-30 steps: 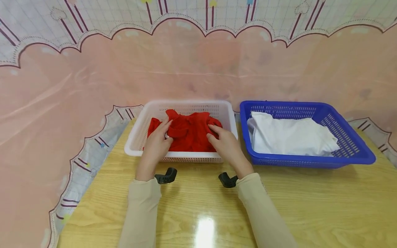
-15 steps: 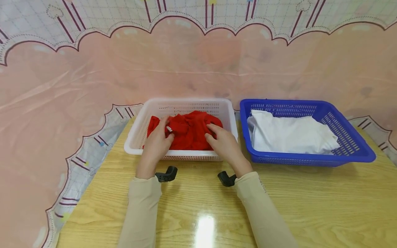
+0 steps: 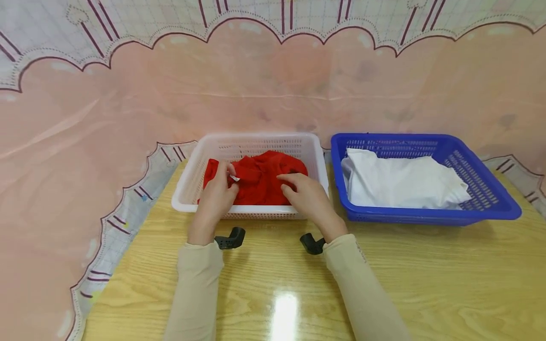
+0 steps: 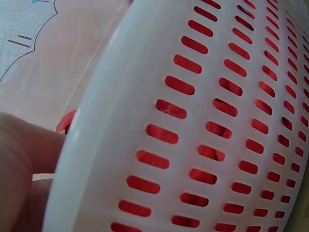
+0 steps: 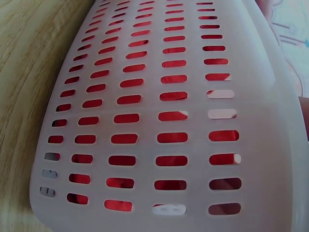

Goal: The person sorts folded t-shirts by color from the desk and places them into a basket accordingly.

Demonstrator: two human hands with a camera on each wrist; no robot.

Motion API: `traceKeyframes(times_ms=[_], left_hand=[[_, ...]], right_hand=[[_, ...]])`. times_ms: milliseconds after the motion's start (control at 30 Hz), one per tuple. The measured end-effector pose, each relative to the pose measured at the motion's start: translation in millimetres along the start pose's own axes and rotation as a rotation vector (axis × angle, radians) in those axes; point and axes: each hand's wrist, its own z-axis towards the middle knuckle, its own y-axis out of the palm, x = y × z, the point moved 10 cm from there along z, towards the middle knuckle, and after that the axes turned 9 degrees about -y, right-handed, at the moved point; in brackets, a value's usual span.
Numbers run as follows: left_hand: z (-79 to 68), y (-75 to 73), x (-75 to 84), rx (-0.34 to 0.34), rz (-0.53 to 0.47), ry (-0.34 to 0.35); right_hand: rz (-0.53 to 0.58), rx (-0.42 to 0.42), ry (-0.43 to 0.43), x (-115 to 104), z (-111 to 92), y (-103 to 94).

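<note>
A crumpled red garment [image 3: 264, 182] lies in the white perforated basket [image 3: 251, 209]; a small white tag [image 3: 234, 178] shows on it. My left hand [image 3: 216, 193] is over the basket's left part, fingers bent at the garment, with a gap between fingertips and thumb. My right hand [image 3: 310, 196] reaches over the front right rim, its finger and thumb apart at the cloth. Some fingertips are hidden. In the left wrist view, the basket wall [image 4: 111, 96] hides most of the hand. Red cloth shows through the holes of the basket wall [image 5: 193, 121] in the right wrist view.
A blue basket [image 3: 426, 215] with folded white cloth [image 3: 405, 182] stands right of the white one. Both are on a wooden table [image 3: 273, 270] against a pink patterned backdrop [image 3: 256, 94]. A black bracket sits at each wrist.
The raised red fabric at the back left of the pile has sunk down into the basket. My right fingers have shifted slightly left, while the left fingers have bent more.
</note>
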Motion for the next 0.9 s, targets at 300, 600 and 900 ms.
traceKeyframes(times_ms=[300,600,900], left_hand=[[-5.6,5.1,6.2,-0.009,0.027,0.077],[-2.6,15.8,4.6,-0.107,0.135,0.04],[-0.5,2.9,1.0,-0.005,0.003,0.006]], right_hand=[[-0.151,-0.137,0.031,0,-1,14.7],[-0.093,-0.087,0.126,6,-2,12.8],[0.001,-0.01,0.132,8,-2,4.0]])
